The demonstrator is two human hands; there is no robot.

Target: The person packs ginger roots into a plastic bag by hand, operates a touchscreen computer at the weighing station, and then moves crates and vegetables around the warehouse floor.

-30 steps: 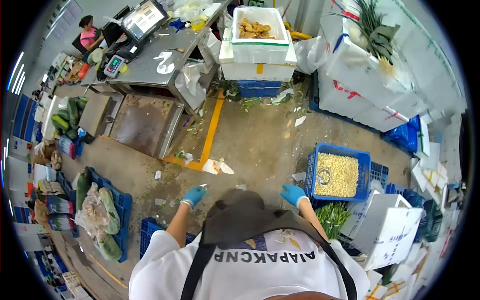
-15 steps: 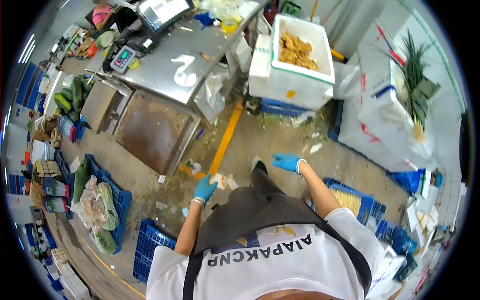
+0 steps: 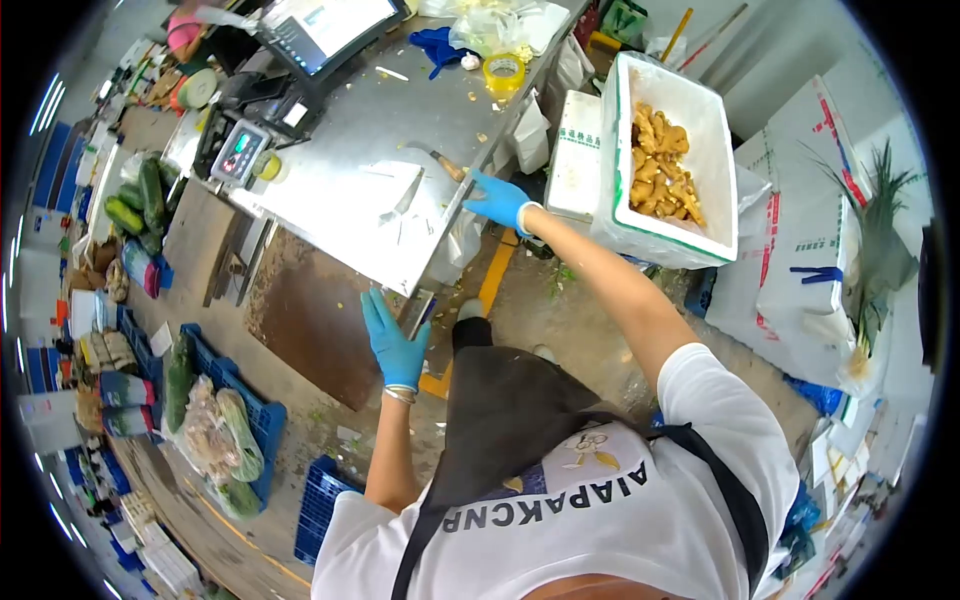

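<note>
My left hand (image 3: 397, 345), in a blue glove, is raised with fingers spread over the near corner of the steel table and holds nothing. Also gloved in blue, my right hand (image 3: 497, 203) reaches to the table's right edge, fingers apart and empty. Just beyond its fingertips a knife with a wooden handle (image 3: 450, 167) lies on the steel table (image 3: 350, 130). A white paper piece (image 3: 400, 190) is left of the knife. Right of my right hand stands a white foam box (image 3: 722, 150) holding ginger (image 3: 660, 165).
A monitor (image 3: 325, 30), a scale (image 3: 240, 152) and yellow tape (image 3: 503, 73) are on the table. A brown board (image 3: 310, 310) sits below its front edge. Blue crates with vegetables (image 3: 265, 420) are at left, a white box with green onions (image 3: 800, 230) at right. A person in pink is far back.
The view has moved forward to the steel table and the ginger box. My right hand has stretched out toward the knife, and my left hand has risen near the table corner.
</note>
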